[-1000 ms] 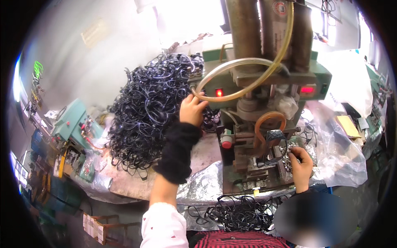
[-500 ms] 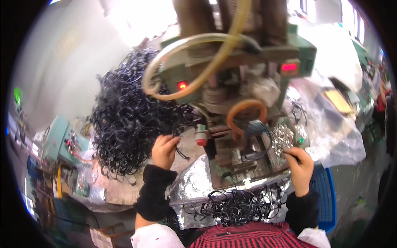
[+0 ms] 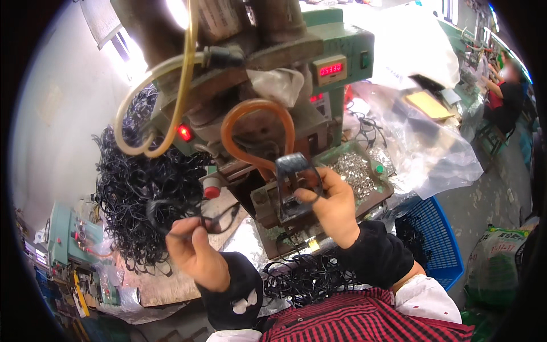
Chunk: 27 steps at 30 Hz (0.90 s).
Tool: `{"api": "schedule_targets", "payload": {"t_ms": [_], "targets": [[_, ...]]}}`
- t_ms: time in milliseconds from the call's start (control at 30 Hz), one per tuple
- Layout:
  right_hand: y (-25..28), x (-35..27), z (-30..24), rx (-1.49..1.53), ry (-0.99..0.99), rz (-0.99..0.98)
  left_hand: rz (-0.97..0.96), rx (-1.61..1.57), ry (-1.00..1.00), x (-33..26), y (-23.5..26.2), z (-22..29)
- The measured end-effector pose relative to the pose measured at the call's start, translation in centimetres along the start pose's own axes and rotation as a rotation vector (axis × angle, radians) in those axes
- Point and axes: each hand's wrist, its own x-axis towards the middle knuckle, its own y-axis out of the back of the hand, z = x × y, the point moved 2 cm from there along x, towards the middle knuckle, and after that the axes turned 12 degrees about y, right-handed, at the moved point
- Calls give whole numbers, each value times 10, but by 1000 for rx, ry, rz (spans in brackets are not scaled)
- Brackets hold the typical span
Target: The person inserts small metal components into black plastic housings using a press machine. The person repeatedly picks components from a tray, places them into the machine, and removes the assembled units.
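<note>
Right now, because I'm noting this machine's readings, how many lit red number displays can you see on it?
2: the upper display on the green box, and the smaller lower display beneath it, slightly left. Others may be hidden.

Piled straps point(image 3: 145, 208) were noted as black; machine housing point(image 3: 353, 51), green; looped tube point(image 3: 227, 134), orange; basket point(image 3: 446, 245), blue; apron point(image 3: 336, 319), patterned in red-and-black checks.

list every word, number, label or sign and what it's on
Locations only, no copying:
Red digits, upper display of green machine
Red digits, small, lower display
Large print, white-and-green sack
Pale cylinder label: too blurred to read
</note>
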Motion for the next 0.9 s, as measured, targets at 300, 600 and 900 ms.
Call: {"api": "schedule_targets", "payload": {"t_ms": [300, 600, 900], "targets": [[-19, -11, -9, 164, -78, 28, -114, -105, 53, 26, -39, 26], [65, 11, -2, -1119, 490, -165, -348, 133, 254, -17, -63, 34], [118, 34, 31, -1038, 512, 5, -431, 218, 295, -17, -88, 32]]}}
